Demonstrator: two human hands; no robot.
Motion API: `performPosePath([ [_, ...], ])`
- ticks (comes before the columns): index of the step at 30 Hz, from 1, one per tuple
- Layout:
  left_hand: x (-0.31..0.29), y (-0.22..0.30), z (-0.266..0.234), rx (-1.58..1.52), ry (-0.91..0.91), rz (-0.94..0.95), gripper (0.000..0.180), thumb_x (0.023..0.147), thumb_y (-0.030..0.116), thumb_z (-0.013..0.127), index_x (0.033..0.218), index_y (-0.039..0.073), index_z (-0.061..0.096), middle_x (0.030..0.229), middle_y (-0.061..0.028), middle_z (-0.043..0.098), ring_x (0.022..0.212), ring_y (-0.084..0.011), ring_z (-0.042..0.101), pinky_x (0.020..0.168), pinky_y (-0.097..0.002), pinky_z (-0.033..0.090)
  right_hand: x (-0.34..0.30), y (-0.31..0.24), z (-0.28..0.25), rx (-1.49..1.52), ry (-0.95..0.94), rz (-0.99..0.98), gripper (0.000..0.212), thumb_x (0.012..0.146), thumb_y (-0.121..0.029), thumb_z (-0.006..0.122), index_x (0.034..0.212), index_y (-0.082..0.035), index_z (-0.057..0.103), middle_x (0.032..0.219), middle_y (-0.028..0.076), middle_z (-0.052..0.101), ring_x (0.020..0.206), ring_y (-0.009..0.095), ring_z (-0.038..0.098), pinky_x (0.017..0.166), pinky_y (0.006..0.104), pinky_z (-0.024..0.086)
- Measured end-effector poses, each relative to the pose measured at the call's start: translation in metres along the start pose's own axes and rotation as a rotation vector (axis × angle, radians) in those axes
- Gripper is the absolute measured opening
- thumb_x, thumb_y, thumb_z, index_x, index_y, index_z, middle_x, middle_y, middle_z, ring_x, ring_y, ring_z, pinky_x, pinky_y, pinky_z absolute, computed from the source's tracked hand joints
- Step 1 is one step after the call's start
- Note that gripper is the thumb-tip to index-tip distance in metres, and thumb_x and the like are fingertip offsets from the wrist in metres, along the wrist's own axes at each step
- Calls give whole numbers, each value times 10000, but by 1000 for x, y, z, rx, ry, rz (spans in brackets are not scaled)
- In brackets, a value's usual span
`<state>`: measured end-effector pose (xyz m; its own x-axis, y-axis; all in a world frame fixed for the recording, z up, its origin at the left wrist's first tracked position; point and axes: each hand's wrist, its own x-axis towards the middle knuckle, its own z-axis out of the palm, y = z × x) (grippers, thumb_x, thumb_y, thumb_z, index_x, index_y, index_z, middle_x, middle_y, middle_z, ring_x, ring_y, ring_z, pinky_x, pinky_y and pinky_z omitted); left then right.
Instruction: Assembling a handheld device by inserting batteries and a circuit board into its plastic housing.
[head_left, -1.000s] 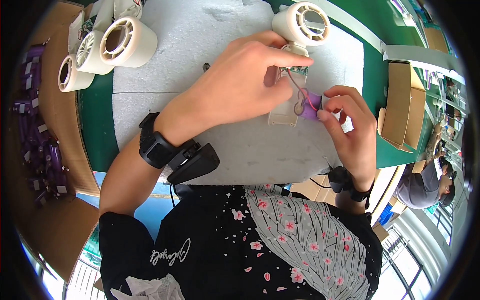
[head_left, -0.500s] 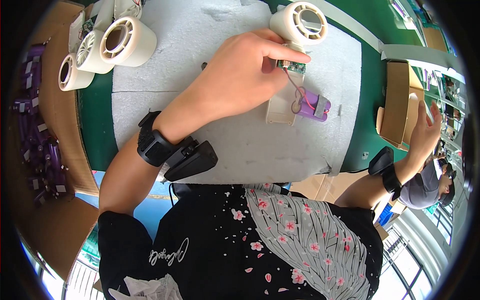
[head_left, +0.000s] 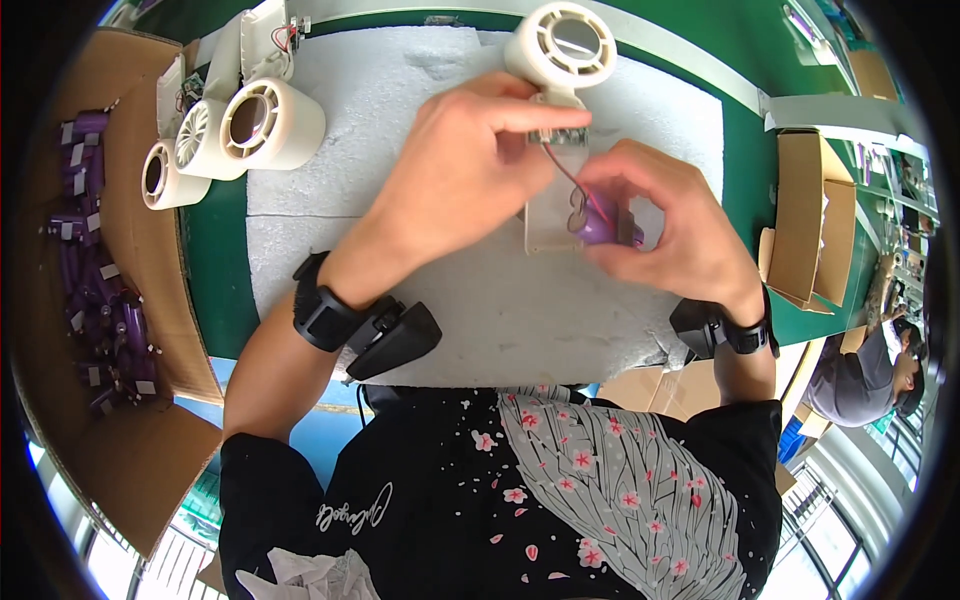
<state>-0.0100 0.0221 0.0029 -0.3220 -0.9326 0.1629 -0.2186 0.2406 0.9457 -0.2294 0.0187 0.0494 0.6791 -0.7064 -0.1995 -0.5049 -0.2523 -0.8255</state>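
Observation:
A cream appliance with a round ribbed head (head_left: 530,55) and an opened handle (head_left: 545,225) lies on the foam sheet (head_left: 490,330). My left hand (head_left: 450,170) is closed around the handle's upper part, just below the head. Its index finger stretches along a small green circuit board (head_left: 565,135). A red and a dark wire run from the board to a purple battery pack (head_left: 597,222) wrapped with a dark strip. Beside the handle, my right hand (head_left: 690,215) grips this pack between thumb and fingers.
Several similar cream round-headed units (head_left: 285,130) stand at the left edge of the foam. A cardboard box (head_left: 150,250) of purple batteries (head_left: 100,290) is at far left. Right of the foam is a smaller open carton (head_left: 800,220); another person (head_left: 860,375) sits farther right.
My right hand has come in from the right and taken hold of the battery pack. The left hand and the appliance have shifted slightly left.

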Motion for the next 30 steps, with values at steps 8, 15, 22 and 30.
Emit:
performPosePath([
  [8, 4, 0, -11, 81, -19, 28, 446, 741, -81, 636, 1135, 114, 707, 1078, -47, 621, 674, -50, 535, 590, -204, 449, 0, 0, -15, 749, -73, 277, 569, 810, -110, 591, 1343, -7, 420, 1036, 133, 613, 887, 236, 666, 727, 296, 554],
  [15, 3, 5, -9, 296, 25, 188, 433, 701, -53, 694, 1091, 130, 728, 1035, -79, 661, 600, -73, 539, 546, -216, 464, -9, 17, -12, 1186, -181, 215, 842, 670, -4, 638, 1432, -1, 278, 1151, 186, 562, 972, 327, 668, 716, 345, 594],
  [22, 2, 5, -8, 304, 43, 198, 429, 687, -32, 714, 1084, 130, 731, 1021, -86, 666, 590, -76, 536, 541, -217, 467, -7, 9, -17, 1115, -183, 330, 1041, 489, 61, 730, 1429, 15, 285, 1303, 173, 446, 1068, 327, 625, 796, 347, 590],
  [30, 4, 8, -10, 271, 37, 176, 389, 711, -15, 704, 1080, 106, 728, 981, -83, 678, 589, -65, 523, 535, -210, 450, -6, 17, -10, 633, -101, -9, 938, 468, 11, 781, 1344, 18, 445, 1271, 117, 490, 1176, 253, 525, 985, 364, 437],
])
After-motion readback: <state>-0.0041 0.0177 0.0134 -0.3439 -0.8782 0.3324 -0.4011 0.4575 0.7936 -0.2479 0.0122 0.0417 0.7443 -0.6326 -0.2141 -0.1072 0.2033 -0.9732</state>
